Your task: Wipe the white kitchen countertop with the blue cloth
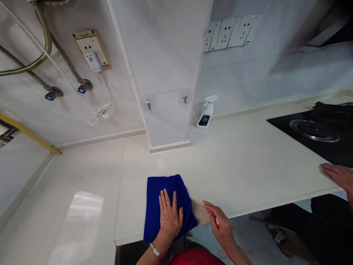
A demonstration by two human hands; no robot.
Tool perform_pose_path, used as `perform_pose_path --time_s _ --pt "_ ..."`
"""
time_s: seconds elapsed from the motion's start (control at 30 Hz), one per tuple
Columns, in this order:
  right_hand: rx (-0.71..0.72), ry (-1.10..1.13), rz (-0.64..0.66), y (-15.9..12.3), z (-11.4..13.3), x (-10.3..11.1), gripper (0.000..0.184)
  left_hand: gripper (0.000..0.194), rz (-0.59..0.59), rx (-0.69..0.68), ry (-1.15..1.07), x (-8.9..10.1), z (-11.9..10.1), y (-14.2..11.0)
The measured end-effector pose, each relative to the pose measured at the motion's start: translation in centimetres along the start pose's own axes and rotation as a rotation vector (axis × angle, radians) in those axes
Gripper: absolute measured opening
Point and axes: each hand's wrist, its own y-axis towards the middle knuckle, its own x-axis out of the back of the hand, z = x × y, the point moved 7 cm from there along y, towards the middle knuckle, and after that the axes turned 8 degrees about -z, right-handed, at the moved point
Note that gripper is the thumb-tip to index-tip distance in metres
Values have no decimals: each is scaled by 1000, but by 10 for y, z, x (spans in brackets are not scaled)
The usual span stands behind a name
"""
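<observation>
A folded blue cloth [154,198] lies on the white countertop [231,162], its near corner hanging at the front edge. My left hand [169,215], with a silver bracelet on the wrist, presses flat on the cloth, fingers stretched out. My right hand [219,222] hovers by the counter's front edge, right of the cloth and apart from it. Its fingers are loosely bent with a gap to the thumb, and nothing shows in them.
A white spray bottle [205,114] stands against the wall, right of the pillar [168,73]. A black gas stove [300,141] is at the right, where another person's hand [338,175] rests on the counter. A yellow pipe [30,134] runs along the left.
</observation>
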Motion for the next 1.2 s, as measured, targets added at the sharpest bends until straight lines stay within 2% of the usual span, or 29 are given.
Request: perform_pose_path --time_s 0.17,0.3,0.4,0.53,0.67,0.83,0.93,1.1,1.2 --pt "-32 -28 -35 -9 -6 18 34 80 109 -188 -137 -23 -61 22" --pt "-42 -89 -36 -5 -10 16 38 80 210 -355 -235 -34 -91 46" --pt "-4 -164 -50 1 -14 2 43 78 244 -421 -267 -41 -98 65" --pt "93 -247 -30 7 -19 -31 48 67 264 -408 -304 -44 -87 82" --pt "183 -233 65 14 -18 -70 54 63 230 -300 -301 -33 -49 87" --pt "245 -23 216 39 7 -129 59 62 98 -87 -221 -7 33 81" --pt "262 63 272 57 33 -171 67 59 23 39 -149 13 87 66" --pt "513 -12 347 64 90 -257 66 59 -83 221 -22 53 171 27" --pt "575 44 390 59 120 -310 64 58 -129 347 29 76 217 1"
